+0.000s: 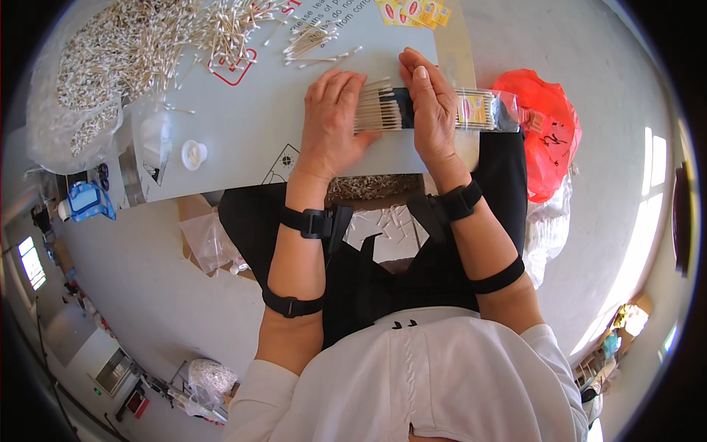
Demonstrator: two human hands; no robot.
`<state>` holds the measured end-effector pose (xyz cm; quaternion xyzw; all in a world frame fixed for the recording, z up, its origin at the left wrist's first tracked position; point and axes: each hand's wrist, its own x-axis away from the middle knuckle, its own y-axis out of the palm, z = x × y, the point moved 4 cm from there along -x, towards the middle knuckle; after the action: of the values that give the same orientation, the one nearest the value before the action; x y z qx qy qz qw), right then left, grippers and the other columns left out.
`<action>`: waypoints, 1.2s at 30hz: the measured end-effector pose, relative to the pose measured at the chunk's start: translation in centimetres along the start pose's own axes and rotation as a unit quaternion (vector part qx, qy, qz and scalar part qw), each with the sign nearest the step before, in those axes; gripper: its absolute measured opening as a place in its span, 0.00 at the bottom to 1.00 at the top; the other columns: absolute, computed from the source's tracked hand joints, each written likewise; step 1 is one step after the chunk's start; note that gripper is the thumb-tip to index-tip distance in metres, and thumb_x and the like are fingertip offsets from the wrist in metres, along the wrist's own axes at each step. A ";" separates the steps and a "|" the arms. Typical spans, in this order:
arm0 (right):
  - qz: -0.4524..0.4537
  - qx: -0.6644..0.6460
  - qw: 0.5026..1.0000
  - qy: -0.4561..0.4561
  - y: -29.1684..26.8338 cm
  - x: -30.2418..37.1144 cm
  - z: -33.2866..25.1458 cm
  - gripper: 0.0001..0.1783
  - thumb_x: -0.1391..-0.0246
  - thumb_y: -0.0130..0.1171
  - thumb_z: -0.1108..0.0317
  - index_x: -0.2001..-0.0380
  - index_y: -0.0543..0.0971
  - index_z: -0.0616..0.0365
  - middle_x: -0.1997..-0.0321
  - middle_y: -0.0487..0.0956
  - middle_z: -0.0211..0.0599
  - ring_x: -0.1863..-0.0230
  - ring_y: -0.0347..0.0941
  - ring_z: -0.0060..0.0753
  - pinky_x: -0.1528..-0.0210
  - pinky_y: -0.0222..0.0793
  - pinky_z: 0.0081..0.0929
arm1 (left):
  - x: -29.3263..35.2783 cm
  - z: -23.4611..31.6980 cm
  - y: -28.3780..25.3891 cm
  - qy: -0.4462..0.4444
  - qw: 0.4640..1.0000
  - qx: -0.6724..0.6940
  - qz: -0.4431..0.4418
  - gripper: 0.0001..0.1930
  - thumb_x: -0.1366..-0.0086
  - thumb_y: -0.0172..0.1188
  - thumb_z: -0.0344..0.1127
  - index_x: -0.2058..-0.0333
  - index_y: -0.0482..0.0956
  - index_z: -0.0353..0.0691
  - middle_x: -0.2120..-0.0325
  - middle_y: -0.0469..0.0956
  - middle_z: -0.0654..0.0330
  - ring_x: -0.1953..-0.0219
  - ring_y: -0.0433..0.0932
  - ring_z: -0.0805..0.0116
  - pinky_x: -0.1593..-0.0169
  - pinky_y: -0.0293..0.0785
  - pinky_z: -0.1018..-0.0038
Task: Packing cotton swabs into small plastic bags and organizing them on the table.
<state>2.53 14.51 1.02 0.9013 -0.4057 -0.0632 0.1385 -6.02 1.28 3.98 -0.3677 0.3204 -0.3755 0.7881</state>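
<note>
Grey table (239,136): cotton swabs (228,33), white cap (194,155), yellow packets (416,12).

Pale cotton swabs (379,114) (loosely lined up side by side) lie near the edge of a grey tabletop (243,125), left of a clear, yellow-labelled packet (473,110).

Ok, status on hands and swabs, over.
Left hand at left side of swab bundle. Right hand edge-on between bundle and clear packet. Loose swabs beyond left hand; no obstruction apparent.

Swab row (379,112) left of right hand (434,114)
</note>
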 end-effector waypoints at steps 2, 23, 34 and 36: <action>-0.007 0.004 1.000 -0.004 0.1 0.2 0.1 0.23 0.28 0.44 0.63 0.40 0.71 0.69 0.38 0.72 0.44 0.36 0.68 0.31 0.30 0.61 0.28 | -0.4 -0.6 0.1 0.014 1.000 -0.001 0.002 0.44 0.64 0.77 0.32 0.42 0.71 0.40 0.44 0.71 0.54 0.37 0.64 0.50 0.33 0.58 0.57; 0.035 -0.039 0.998 -0.030 -0.1 0.3 0.8 0.20 0.29 0.46 0.66 0.42 0.73 0.68 0.37 0.72 0.41 0.37 0.69 0.31 0.32 0.63 0.26 | 1.3 -2.3 1.5 -0.145 0.827 0.491 0.231 0.25 0.26 0.49 0.40 0.36 0.63 0.33 0.35 0.64 0.51 0.31 0.59 0.60 0.28 0.49 0.61; -0.029 0.256 0.966 0.005 -3.0 1.8 -2.1 0.05 0.45 0.60 0.78 0.64 0.80 0.64 0.66 0.79 0.33 0.65 0.77 0.27 0.60 0.73 0.26 | 2.6 1.1 1.5 -0.047 0.992 -0.109 -0.035 0.49 0.41 0.63 0.60 0.30 0.54 0.38 0.28 0.50 0.52 0.26 0.48 0.55 0.27 0.42 0.49; -0.086 0.368 0.923 -0.070 -2.5 2.1 -3.1 0.04 0.50 0.62 0.78 0.68 0.81 0.60 0.69 0.77 0.37 0.69 0.77 0.36 0.65 0.72 0.30 | 2.7 1.0 1.8 -0.049 0.990 -0.121 -0.054 0.51 0.43 0.63 0.63 0.30 0.53 0.38 0.28 0.49 0.53 0.26 0.48 0.56 0.27 0.41 0.49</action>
<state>6.39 15.09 3.25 0.9132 -0.3302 0.0160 -0.2381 -3.22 0.22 2.41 -0.4952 0.3045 -0.3571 0.7311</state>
